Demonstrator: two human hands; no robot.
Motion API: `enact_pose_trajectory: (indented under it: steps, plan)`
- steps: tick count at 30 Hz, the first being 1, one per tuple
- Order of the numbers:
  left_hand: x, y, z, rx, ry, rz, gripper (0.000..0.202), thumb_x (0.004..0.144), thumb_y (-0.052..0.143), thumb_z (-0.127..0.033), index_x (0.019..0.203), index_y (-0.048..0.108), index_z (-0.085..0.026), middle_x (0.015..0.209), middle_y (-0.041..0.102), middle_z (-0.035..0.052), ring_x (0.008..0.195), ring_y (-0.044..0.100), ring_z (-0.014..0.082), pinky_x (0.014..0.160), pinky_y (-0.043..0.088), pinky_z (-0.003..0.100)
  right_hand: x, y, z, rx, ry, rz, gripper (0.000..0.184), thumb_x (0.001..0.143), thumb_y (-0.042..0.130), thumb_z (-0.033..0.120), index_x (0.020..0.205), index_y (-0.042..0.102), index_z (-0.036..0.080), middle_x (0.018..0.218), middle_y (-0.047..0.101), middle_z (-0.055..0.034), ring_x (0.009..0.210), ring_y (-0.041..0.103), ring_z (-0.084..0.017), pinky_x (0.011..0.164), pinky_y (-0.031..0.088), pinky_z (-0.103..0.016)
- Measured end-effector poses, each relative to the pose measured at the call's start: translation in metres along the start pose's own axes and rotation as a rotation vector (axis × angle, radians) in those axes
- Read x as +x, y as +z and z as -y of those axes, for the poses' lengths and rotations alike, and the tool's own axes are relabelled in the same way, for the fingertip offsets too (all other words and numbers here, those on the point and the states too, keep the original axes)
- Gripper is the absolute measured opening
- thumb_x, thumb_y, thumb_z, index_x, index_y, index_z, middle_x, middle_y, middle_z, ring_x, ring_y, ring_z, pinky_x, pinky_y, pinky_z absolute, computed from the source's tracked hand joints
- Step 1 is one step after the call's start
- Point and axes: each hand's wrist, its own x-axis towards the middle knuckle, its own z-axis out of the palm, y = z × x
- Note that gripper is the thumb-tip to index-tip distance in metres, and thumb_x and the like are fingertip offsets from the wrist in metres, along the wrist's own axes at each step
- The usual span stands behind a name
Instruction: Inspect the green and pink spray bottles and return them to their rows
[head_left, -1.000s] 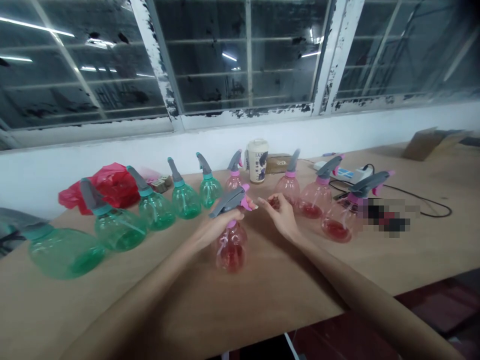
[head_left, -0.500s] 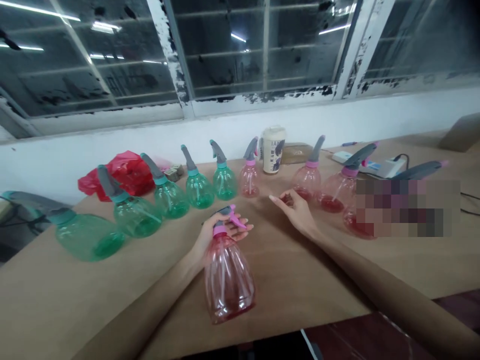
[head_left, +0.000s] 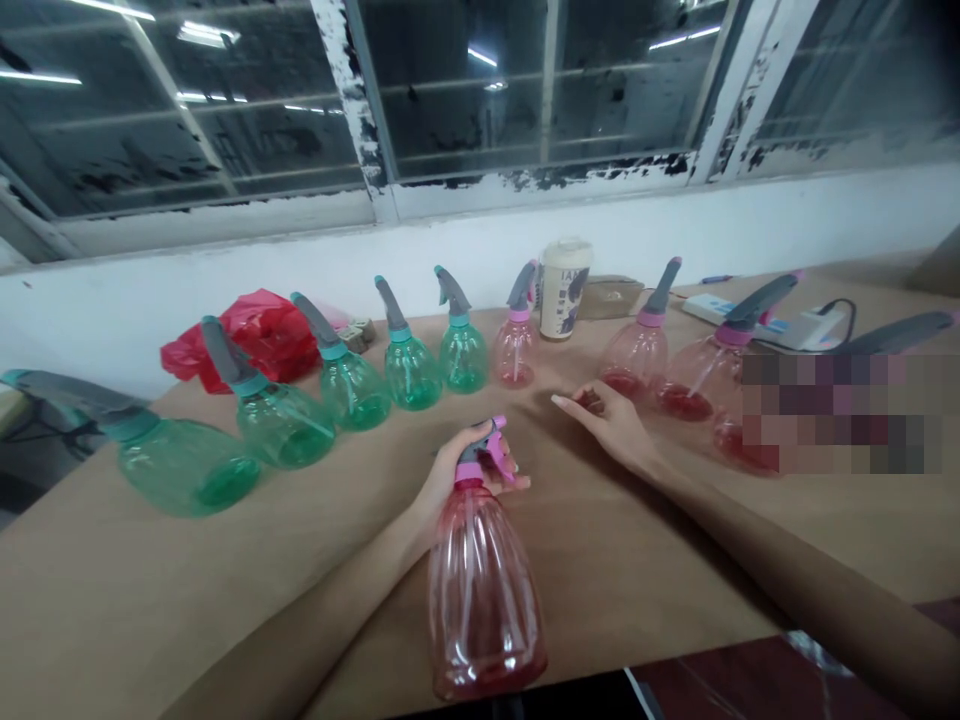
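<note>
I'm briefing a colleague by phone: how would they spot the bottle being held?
On the brown table under the windows, spray bottles form a curved row. The pink bottle is apart, nearest the front edge, its neck in the left hand; no other is held.

There are 5 green spray bottles (head_left: 409,368), in a curved row that runs from the near left to the far middle of the table (head_left: 637,540). There are also 5 pink spray bottles: 1 near pink bottle (head_left: 484,590) in the middle, 1 far pink bottle (head_left: 516,350) next to the green row, and 3 right pink bottles (head_left: 636,352), the last of them partly behind a blurred patch. Each of the 10 bottles has 1 grey trigger head. Also there are 1 paper cup (head_left: 564,290), 1 red plastic bag (head_left: 255,335) at the far left, 1 brown pack (head_left: 611,297), and 1 white power strip (head_left: 810,328) at the far right. There are 2 hands: 1 left hand (head_left: 469,470) and 1 right hand (head_left: 611,425).
</note>
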Motion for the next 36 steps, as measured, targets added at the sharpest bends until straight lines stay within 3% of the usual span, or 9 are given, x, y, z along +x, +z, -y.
enact_pose_trajectory:
  steps: [3,6,13,22,27,31,34,36]
  plan:
    - [-0.005,0.006,-0.003,0.087,0.048,0.07,0.033,0.088,0.05,-0.033,0.062,0.058,-0.014,0.054,0.057,0.0008,0.049,0.056,0.0117,0.078,0.051,0.034,0.0,0.0,0.001,-0.004,0.012,0.009,0.041,0.074,0.06,0.06,0.073,0.055,0.02,0.072,0.061,-0.0025,0.069,0.057,-0.018,0.067,0.043,-0.031]
    - [-0.006,0.007,-0.005,0.088,0.095,0.079,0.03,0.088,0.052,-0.035,0.067,0.06,-0.014,0.059,0.06,0.0019,0.054,0.061,0.014,0.08,0.05,0.035,0.001,0.0,-0.001,-0.012,0.014,0.01,0.04,0.074,0.06,0.06,0.073,0.055,0.02,0.072,0.061,-0.0022,0.069,0.057,-0.018,0.068,0.043,-0.031]
    - [0.007,-0.008,-0.003,-0.018,-0.103,-0.042,0.044,0.09,0.043,-0.046,0.085,0.066,-0.008,0.082,0.07,0.0161,0.084,0.069,0.028,0.084,0.051,0.039,0.004,-0.001,-0.007,-0.05,-0.029,-0.008,0.04,0.075,0.058,0.06,0.071,0.056,0.02,0.071,0.06,-0.003,0.067,0.056,-0.019,0.067,0.043,-0.032]
    - [0.007,-0.009,-0.003,-0.052,-0.096,-0.017,0.042,0.089,0.044,-0.046,0.092,0.066,-0.009,0.088,0.071,0.0168,0.092,0.068,0.0299,0.087,0.05,0.041,0.004,-0.001,-0.011,-0.045,-0.043,0.007,0.039,0.076,0.057,0.059,0.071,0.056,0.021,0.07,0.059,-0.0024,0.066,0.056,-0.019,0.065,0.042,-0.032]
    - [0.009,-0.01,-0.002,-0.044,-0.102,-0.051,0.039,0.088,0.049,-0.041,0.094,0.065,-0.006,0.088,0.07,0.0167,0.087,0.069,0.0269,0.087,0.05,0.039,0.003,0.0,-0.008,-0.061,-0.049,0.012,0.038,0.077,0.058,0.058,0.07,0.055,0.021,0.07,0.059,-0.0016,0.065,0.055,-0.018,0.064,0.041,-0.031]
    - [0.006,-0.006,-0.002,-0.051,-0.019,-0.046,0.027,0.087,0.054,-0.035,0.081,0.065,-0.011,0.071,0.066,0.0067,0.069,0.067,0.0191,0.081,0.052,0.037,0.003,-0.001,-0.007,-0.062,-0.038,0.008,0.039,0.076,0.057,0.059,0.069,0.055,0.021,0.069,0.059,-0.0022,0.065,0.056,-0.018,0.063,0.042,-0.031]
    - [0.0,-0.001,-0.002,0.067,0.032,0.032,0.032,0.086,0.055,-0.037,0.064,0.06,-0.014,0.056,0.058,0.0013,0.051,0.059,0.0133,0.074,0.052,0.033,0.002,-0.001,-0.007,-0.076,-0.02,0.01,0.039,0.076,0.058,0.059,0.07,0.056,0.02,0.07,0.06,-0.0025,0.065,0.056,-0.018,0.064,0.042,-0.032]
    - [-0.003,0.001,-0.001,0.119,0.009,0.109,0.04,0.087,0.054,-0.043,0.06,0.058,-0.015,0.053,0.057,0.0016,0.048,0.057,0.013,0.073,0.052,0.032,0.002,-0.001,-0.008,-0.081,-0.02,0.011,0.039,0.076,0.058,0.059,0.07,0.057,0.02,0.071,0.061,-0.0029,0.066,0.057,-0.019,0.065,0.043,-0.032]
